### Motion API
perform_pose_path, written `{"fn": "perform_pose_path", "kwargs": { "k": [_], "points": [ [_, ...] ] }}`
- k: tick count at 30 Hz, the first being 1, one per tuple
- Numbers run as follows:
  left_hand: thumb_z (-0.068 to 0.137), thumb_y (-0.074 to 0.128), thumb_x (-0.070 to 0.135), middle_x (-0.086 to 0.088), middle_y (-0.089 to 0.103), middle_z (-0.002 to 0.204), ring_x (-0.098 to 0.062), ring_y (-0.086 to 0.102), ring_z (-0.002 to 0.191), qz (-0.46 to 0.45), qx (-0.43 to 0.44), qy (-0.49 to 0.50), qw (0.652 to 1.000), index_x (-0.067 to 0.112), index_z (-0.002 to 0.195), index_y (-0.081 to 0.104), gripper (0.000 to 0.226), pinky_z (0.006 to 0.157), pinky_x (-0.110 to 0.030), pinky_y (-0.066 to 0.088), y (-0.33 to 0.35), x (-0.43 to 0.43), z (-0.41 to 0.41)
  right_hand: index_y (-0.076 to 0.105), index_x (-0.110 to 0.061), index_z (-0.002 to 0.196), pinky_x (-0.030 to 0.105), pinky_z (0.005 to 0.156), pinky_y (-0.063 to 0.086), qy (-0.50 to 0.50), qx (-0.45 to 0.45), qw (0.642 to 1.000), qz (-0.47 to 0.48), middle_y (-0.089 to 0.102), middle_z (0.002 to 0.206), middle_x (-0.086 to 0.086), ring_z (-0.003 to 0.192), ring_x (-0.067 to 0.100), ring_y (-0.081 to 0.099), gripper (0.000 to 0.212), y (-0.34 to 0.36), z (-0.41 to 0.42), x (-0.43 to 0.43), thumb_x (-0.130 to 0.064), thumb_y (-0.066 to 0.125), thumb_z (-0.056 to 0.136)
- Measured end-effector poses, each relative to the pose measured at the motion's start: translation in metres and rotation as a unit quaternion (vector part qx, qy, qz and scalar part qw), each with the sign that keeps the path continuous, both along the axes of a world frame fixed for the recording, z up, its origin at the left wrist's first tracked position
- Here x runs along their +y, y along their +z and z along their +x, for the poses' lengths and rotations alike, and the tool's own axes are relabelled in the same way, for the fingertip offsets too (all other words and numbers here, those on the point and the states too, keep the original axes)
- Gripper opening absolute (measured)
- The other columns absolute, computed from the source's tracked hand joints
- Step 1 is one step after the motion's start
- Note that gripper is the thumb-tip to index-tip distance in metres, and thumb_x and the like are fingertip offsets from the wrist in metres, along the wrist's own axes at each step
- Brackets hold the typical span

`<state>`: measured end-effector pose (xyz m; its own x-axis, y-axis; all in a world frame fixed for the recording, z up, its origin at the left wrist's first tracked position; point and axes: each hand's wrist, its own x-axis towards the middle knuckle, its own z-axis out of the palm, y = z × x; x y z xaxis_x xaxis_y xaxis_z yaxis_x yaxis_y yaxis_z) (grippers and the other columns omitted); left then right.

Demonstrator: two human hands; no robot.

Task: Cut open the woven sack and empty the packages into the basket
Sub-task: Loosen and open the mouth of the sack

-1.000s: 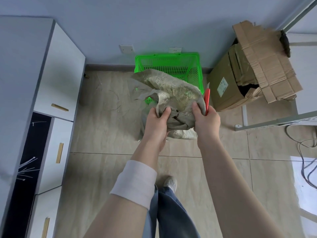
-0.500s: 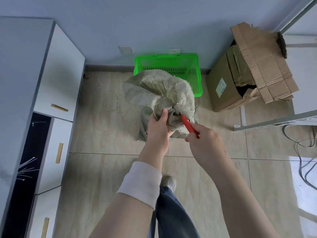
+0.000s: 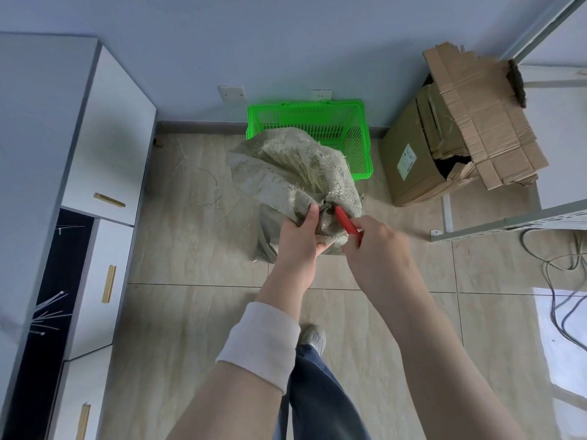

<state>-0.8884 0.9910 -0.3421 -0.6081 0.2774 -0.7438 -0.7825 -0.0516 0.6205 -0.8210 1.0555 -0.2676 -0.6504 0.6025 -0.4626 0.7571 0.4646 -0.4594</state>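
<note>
A grey-beige woven sack stands on the tiled floor, its frayed top bunched and folded over. My left hand grips the gathered neck of the sack, thumb on top. My right hand holds a red-handled cutting tool, whose tip sits at the tied neck right beside my left thumb. Behind the sack, against the wall, stands a bright green plastic basket. The sack covers the basket's front left part. No packages show.
White drawer cabinets line the left side. An open, torn cardboard box stands right of the basket, with a metal frame leg next to it. Cables trail on the floor at the right. My shoe is below.
One second ago both hands held the sack up with the tool pointing upward. The sack came down to the floor and my right hand brought the red tool's tip to its neck.
</note>
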Motion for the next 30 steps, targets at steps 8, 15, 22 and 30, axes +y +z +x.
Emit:
{"fn": "perform_pose_path", "kwargs": {
  "k": [8,15,22,30],
  "points": [
    [0.095,0.051,0.025,-0.016,0.06,0.124,-0.027,0.061,0.11,-0.008,-0.003,-0.001,1.0,0.003,0.125,0.048,0.037,0.097,-0.048,0.049,0.001,-0.001,-0.002,0.06,-0.013,0.107,0.038,0.072,0.05,-0.001,-0.008,1.0,0.03,0.064,0.09,0.01,0.086,0.034,0.058,0.021,0.003,0.001,0.006,-0.014,0.046,0.091],
    [0.095,0.051,0.023,-0.012,0.059,0.122,-0.025,0.06,0.11,-0.004,-0.005,-0.001,1.0,0.011,0.111,0.05,0.02,0.096,-0.049,0.049,0.004,0.0,-0.005,0.061,-0.014,0.1,0.043,0.07,0.053,-0.014,0.038,0.999,0.033,0.067,0.089,0.011,0.074,0.036,0.063,0.015,0.003,0.008,0.004,-0.023,0.053,0.091],
    [0.094,0.053,0.025,-0.012,0.058,0.124,-0.024,0.06,0.11,-0.004,-0.003,0.001,1.0,0.009,0.119,0.049,0.03,0.095,-0.048,0.05,0.003,0.001,-0.005,0.055,-0.008,0.099,0.03,0.063,0.037,-0.036,0.052,0.998,0.026,0.062,0.088,0.009,0.075,0.023,0.05,0.015,0.002,0.011,0.003,-0.02,0.055,0.091],
    [0.094,0.052,0.025,-0.013,0.059,0.124,-0.025,0.061,0.11,-0.005,-0.001,-0.009,1.0,0.006,0.123,0.048,0.035,0.095,-0.049,0.05,0.002,0.001,-0.006,0.057,-0.01,0.096,0.035,0.067,0.047,-0.048,0.019,0.999,0.018,0.066,0.092,0.01,0.083,0.029,0.058,0.014,-0.001,0.007,0.007,-0.022,0.053,0.09]
  ]
}}
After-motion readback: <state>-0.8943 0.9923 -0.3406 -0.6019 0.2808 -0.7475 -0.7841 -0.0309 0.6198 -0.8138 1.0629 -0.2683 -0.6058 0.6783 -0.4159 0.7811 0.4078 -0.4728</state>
